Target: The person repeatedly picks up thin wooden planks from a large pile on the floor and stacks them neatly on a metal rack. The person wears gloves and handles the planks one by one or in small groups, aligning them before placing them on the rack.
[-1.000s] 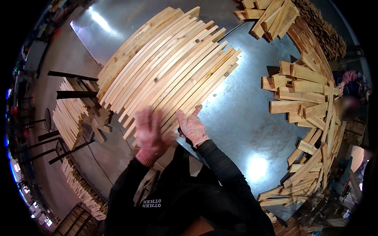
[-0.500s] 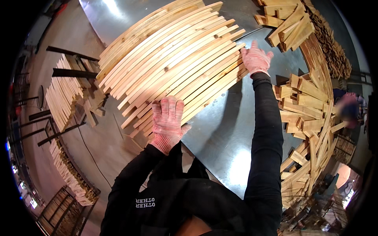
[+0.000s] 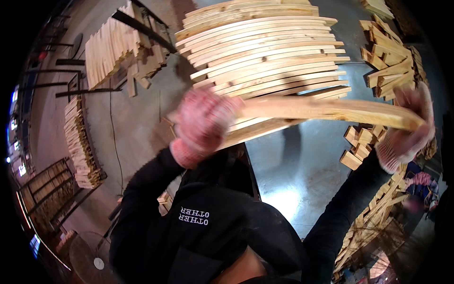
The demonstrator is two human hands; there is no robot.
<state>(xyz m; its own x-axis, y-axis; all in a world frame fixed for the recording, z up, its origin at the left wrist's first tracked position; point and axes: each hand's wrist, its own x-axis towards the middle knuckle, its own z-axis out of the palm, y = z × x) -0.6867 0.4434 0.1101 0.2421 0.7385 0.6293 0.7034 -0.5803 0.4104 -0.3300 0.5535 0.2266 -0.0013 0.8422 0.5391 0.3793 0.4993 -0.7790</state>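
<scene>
A long pale wooden slat [image 3: 326, 110] is lifted close to the camera, running from left to right. My left hand [image 3: 204, 124], in a pink knit glove, grips its left end. My right hand [image 3: 410, 128], gloved the same way, holds its right end. Behind the slat lies a broad stack of similar slats [image 3: 265, 47] on a grey metal table [image 3: 302, 175]. Both hands are blurred by motion.
Short wood offcuts [image 3: 388, 61] are piled along the table's right edge and lower right [image 3: 373, 222]. More slat stacks sit on racks at the upper left [image 3: 118, 49] and left [image 3: 80, 142]. A cable runs across the concrete floor [image 3: 127, 128].
Both hands went from resting on the stack to gripping the ends of one slat and lifting it up toward the camera. The view has tilted and moved closer.
</scene>
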